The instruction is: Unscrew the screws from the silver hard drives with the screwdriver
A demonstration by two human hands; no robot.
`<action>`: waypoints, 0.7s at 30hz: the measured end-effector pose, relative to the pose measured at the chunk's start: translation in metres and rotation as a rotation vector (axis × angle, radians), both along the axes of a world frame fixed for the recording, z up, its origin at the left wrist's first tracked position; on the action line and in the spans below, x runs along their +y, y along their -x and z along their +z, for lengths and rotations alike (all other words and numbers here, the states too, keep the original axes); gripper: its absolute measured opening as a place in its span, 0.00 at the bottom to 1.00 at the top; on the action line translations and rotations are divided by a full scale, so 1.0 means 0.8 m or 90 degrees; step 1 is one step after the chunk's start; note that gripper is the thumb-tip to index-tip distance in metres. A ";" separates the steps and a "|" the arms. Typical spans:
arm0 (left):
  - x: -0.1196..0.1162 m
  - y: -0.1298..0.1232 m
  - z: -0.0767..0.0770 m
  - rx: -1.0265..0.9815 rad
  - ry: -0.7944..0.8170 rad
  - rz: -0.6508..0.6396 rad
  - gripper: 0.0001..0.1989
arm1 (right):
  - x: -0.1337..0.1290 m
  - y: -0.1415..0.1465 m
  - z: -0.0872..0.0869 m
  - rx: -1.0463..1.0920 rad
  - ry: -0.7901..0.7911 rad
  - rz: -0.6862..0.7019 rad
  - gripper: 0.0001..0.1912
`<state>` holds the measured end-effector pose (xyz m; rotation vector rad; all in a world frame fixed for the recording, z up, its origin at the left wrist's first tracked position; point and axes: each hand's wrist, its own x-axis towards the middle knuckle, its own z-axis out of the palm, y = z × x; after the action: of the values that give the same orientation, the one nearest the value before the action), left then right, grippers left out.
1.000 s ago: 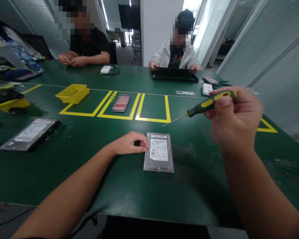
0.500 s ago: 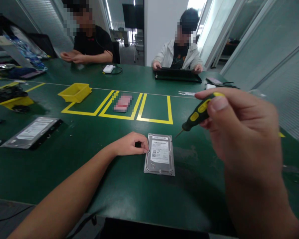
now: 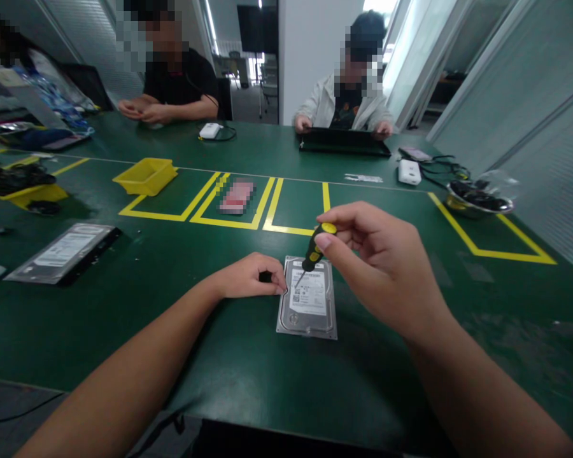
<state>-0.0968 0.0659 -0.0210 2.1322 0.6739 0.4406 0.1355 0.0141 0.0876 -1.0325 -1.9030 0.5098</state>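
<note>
A silver hard drive [image 3: 307,305] lies flat on the green table in front of me, its white label facing up. At its left edge is my left hand [image 3: 253,275], the thumb and fingers closed together against the rim. My right hand [image 3: 382,261] grips a small black and yellow screwdriver [image 3: 314,249] by its handle, between thumb and fingers. The thin shaft slants down to the left over the drive's label; whether the tip touches the surface I cannot tell. The handle covers part of the drive's upper edge.
Another hard drive [image 3: 67,251] lies to the left. Beyond are a yellow bin [image 3: 147,177], a pink item [image 3: 237,197] within yellow tape and a filled yellow bin [image 3: 33,194]. A bowl of dark parts [image 3: 479,197] stands right. Across the table, one person holds a black panel [image 3: 344,141].
My right hand has moved left and away from the camera, bringing the screwdriver from the drive's right side to above its label. The left hand and the drive stay in place.
</note>
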 end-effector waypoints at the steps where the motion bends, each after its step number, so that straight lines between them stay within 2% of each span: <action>1: 0.000 0.000 0.000 0.001 -0.001 -0.002 0.04 | 0.001 0.001 -0.002 -0.015 -0.001 0.004 0.07; 8: -0.001 0.002 0.002 0.007 -0.009 0.001 0.03 | 0.005 0.008 -0.013 -0.044 0.006 0.039 0.07; 21: 0.001 0.002 0.000 0.006 -0.020 0.008 0.03 | 0.010 0.013 -0.025 -0.065 0.014 0.044 0.07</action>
<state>-0.0984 0.0663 -0.0213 2.1625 0.6911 0.4509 0.1250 0.0223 0.0679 -1.0275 -2.0330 0.5280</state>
